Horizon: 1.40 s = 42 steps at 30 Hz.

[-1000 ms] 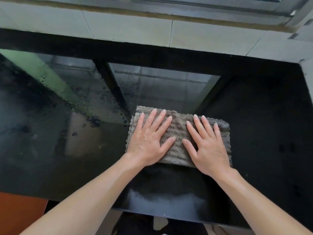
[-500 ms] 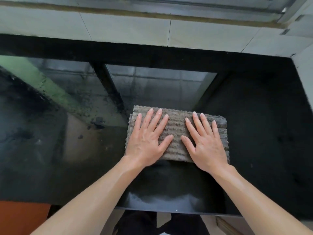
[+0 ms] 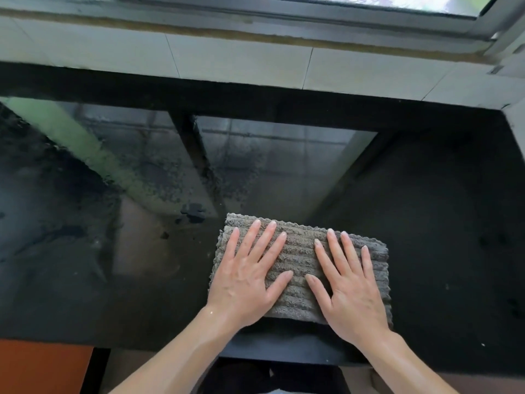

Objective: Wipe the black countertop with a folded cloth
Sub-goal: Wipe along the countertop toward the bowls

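A grey ribbed cloth (image 3: 298, 251), folded into a rectangle, lies flat on the glossy black countertop (image 3: 440, 223) close to its front edge. My left hand (image 3: 250, 277) presses on the cloth's left half with straight, spread fingers. Beside it my right hand (image 3: 346, 282) presses the right half in the same flat way. Both palms cover the cloth's near edge. Dust and dark specks mark the countertop to the left of the cloth.
A pale tiled wall (image 3: 241, 61) runs along the back under a window frame (image 3: 312, 15), and a tiled wall closes the right side (image 3: 517, 120). The counter's front edge (image 3: 284, 359) is just below my wrists. An orange surface (image 3: 42, 365) shows at lower left.
Both hands have drawn the cloth toward the counter's front edge, staying flat on it. The view has tilted up, showing more of the window.
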Available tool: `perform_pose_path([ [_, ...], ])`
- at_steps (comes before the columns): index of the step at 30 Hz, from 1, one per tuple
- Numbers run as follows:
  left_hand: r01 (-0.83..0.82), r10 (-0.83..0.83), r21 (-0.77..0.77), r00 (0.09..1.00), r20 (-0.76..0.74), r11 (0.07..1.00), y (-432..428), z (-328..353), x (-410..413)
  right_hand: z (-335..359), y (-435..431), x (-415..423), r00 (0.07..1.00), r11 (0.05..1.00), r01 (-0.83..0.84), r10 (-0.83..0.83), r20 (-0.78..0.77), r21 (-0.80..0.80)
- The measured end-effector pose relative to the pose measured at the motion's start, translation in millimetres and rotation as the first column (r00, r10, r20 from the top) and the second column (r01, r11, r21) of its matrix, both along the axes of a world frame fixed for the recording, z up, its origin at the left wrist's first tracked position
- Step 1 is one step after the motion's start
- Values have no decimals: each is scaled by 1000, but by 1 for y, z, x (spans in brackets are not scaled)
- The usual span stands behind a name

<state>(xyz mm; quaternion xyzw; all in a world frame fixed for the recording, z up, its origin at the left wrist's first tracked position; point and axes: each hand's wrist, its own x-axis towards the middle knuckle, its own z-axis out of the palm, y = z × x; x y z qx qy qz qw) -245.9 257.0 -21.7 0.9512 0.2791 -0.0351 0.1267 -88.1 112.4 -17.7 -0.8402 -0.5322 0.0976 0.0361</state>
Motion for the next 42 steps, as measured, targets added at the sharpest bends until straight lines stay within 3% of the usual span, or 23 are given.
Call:
perform_pose_path([
  [12,-100,102,39,994,-48,994,106,-4,46,-9,121,55,998,999,-52,53,31,-6],
  [32,-109,110,-36,994,17,993,39,5,-54,-9,57,-38,995,993,-100,101,-4,66],
  [42,-97,96,-11,995,-27,995,137,2,-32,-6,150,-24,999,999,-47,47,9,1],
])
